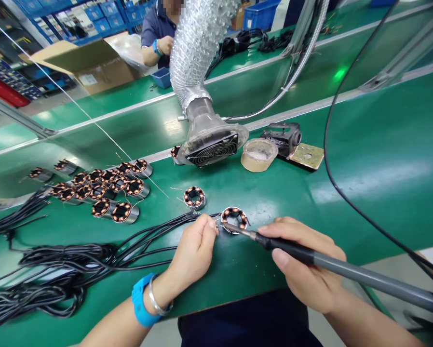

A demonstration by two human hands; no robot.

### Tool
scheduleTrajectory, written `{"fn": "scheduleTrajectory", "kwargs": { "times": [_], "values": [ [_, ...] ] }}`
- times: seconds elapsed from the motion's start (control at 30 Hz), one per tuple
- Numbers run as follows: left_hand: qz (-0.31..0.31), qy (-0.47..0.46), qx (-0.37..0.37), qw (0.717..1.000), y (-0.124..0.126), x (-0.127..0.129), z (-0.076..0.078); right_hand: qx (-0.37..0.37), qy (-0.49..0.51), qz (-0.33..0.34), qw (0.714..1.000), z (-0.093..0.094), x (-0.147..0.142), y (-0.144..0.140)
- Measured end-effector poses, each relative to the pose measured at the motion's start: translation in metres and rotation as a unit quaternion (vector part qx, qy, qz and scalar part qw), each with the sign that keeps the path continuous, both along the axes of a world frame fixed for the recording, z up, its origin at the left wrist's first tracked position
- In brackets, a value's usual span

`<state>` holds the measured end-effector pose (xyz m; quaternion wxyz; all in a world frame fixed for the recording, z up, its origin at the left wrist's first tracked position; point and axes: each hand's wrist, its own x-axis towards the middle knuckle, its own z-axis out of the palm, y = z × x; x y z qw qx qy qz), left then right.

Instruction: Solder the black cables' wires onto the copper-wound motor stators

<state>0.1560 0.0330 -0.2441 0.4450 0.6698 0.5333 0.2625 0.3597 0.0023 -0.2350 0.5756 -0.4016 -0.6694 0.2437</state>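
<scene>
My right hand [306, 260] grips a soldering iron [321, 262], whose metal tip reaches over the near left rim of a motor stator [234, 220] with copper windings. My left hand [196, 248] is closed in a pinch just left of that stator. Thin wire ends [218, 224] show between its fingertips and the stator; how they join is too small to tell. Black cables [158, 226] run from the left up to and behind my left hand. Another stator [194, 197] stands a little farther back, with fine leads sticking out to the left.
Several stators [124, 212] stand grouped at the left, above coiled black cables [57, 270]. A fume extractor hood [216, 140] hangs over the green bench. Behind the work are a round pot [259, 155] and a soldering stand [283, 137]. A co-worker [160, 43] is across the bench.
</scene>
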Motion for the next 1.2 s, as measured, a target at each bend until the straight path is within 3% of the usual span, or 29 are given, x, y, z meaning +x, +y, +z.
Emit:
{"fn": "scheduleTrajectory", "kwargs": {
  "times": [0.6, 0.93, 1.2],
  "values": [
    [0.000, 0.014, 0.002, 1.000, -0.001, 0.001, 0.003, 0.001, -0.010, 0.011, 1.000, 0.004, -0.006, 0.002],
    [-0.005, 0.016, 0.007, 1.000, 0.000, 0.001, 0.001, 0.108, -0.060, 0.019, 0.992, 0.000, -0.015, -0.003],
    [-0.007, 0.014, 0.008, 1.000, -0.001, 0.001, 0.001, 0.109, -0.037, -0.006, 0.993, 0.006, -0.006, -0.003]
  ]
}}
